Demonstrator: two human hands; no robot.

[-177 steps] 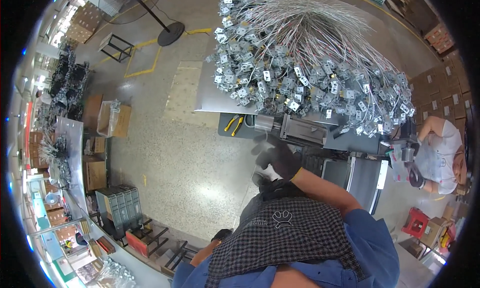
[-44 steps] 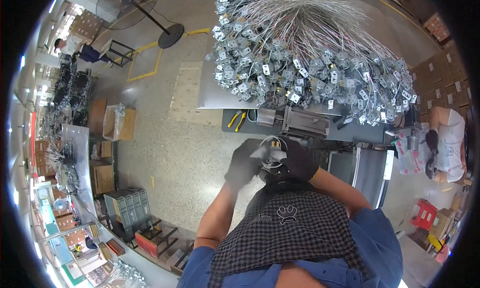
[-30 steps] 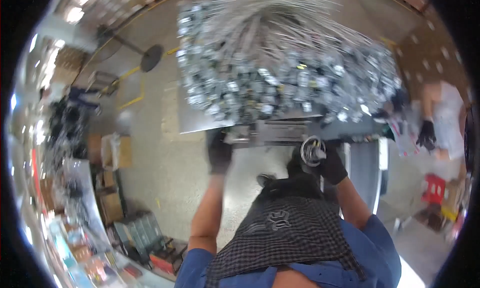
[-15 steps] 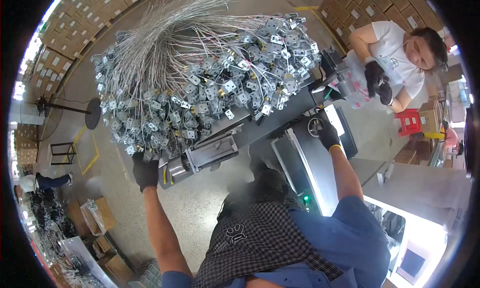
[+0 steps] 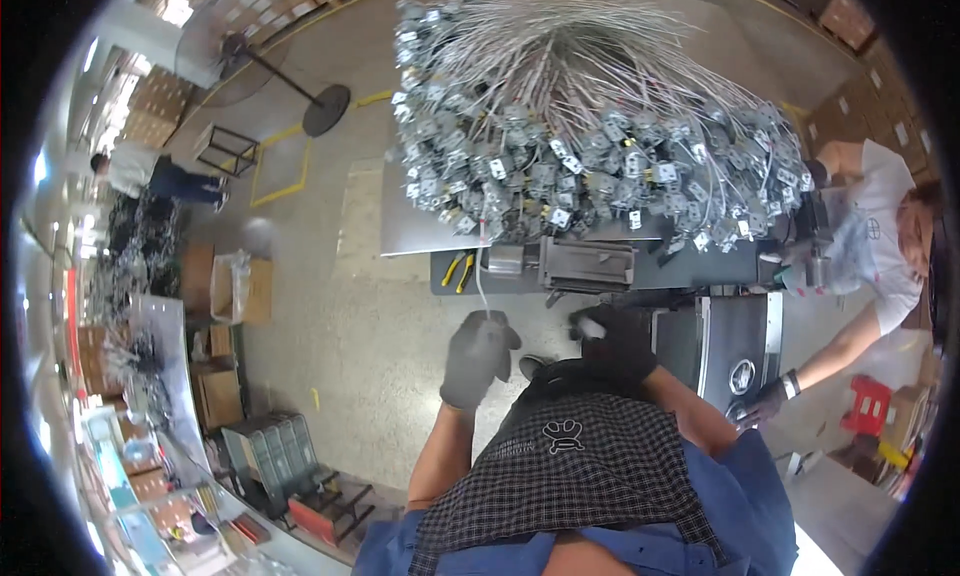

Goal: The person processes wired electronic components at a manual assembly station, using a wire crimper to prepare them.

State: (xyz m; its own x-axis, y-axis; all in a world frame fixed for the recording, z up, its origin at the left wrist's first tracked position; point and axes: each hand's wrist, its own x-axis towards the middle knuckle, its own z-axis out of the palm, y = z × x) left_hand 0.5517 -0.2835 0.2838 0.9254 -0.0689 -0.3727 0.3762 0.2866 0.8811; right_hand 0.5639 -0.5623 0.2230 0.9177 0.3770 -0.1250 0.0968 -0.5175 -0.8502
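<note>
My left hand (image 5: pixel 478 358), in a grey glove, pinches the lower end of a white wire (image 5: pixel 483 276). The wire runs up toward a big pile of small boxy metal parts (image 5: pixel 560 181) with long pale leads (image 5: pixel 590 41), heaped on the table. My right hand (image 5: pixel 615 344), in a dark glove, is curled in front of my apron, to the right of the left hand. A small whitish thing (image 5: pixel 592 328) shows at its fingers, too small to name. Between the hands and the pile sits a grey metal vise-like fixture (image 5: pixel 587 263).
Yellow-handled pliers (image 5: pixel 458 273) lie at the table's near edge. A co-worker (image 5: pixel 880 236) on the right reaches toward a black and silver machine (image 5: pixel 735 351). Off to the left are a standing fan (image 5: pixel 325 111), cardboard boxes (image 5: pixel 240 288) and a grey crate (image 5: pixel 268 456).
My view has turned left. Both hands have come in toward my body, the left from the pile's edge with a wire, the right from the machine's handwheel. The co-worker now reaches toward the machine.
</note>
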